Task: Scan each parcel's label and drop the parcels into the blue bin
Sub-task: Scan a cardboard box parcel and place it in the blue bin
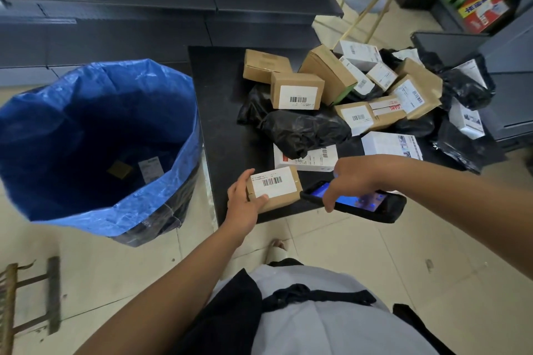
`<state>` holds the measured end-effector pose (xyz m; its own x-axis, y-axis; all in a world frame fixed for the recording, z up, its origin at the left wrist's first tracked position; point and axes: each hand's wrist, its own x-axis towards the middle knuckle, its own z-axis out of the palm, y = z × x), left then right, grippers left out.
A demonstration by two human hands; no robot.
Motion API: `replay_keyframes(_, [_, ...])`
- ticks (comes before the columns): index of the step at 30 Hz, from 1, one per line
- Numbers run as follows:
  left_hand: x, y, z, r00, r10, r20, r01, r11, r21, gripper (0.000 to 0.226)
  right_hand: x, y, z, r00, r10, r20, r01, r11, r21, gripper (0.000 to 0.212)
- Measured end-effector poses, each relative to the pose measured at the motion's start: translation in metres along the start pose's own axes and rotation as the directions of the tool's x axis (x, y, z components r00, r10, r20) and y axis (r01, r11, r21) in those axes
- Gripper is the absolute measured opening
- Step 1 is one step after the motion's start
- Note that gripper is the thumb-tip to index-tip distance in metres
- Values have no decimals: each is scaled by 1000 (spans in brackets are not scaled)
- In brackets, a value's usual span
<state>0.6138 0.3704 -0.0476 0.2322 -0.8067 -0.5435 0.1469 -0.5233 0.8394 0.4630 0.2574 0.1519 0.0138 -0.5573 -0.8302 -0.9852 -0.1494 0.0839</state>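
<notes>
At lower centre, the left hand (241,199) grips a small brown parcel (274,188), label up, over the black desk (227,124) edge. The right hand (347,179) holds a scanner (357,202) just right of it. The blue bin (95,147) stands at left.

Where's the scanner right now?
The handheld scanner is in the right hand, low centre-right of the head view, just right of the small cardboard parcel.

We are in a stockroom. Dark metal shelving (144,8) spans twelve o'clock. Labelled parcels (346,89) crowd the black table (225,112) at one o'clock.
</notes>
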Motion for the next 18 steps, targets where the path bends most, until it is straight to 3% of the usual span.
replay_keyframes(3, [1, 2, 1, 998, -60, -20, 59, 997, -51, 75, 2, 6, -4, 999, -53, 1, 52, 998, 43, 48])
replay_keyframes(7, [3, 8, 2, 991, -125, -44, 122, 990, -69, 70, 4, 13, -10, 989, -130, 66, 114, 973, 202, 38])
replay_keyframes(13, [-6, 20, 3, 981, -173, -84, 170, 985, -37, 62, 21, 28, -14, 943, -310, 119, 265, 919, 293, 45])
replay_keyframes(18, [-10, 26, 9, 972, -214, -101, 201, 972, -125, 56, 38, 48, -9, 896, -441, 49, 384, 826, 413, 48])
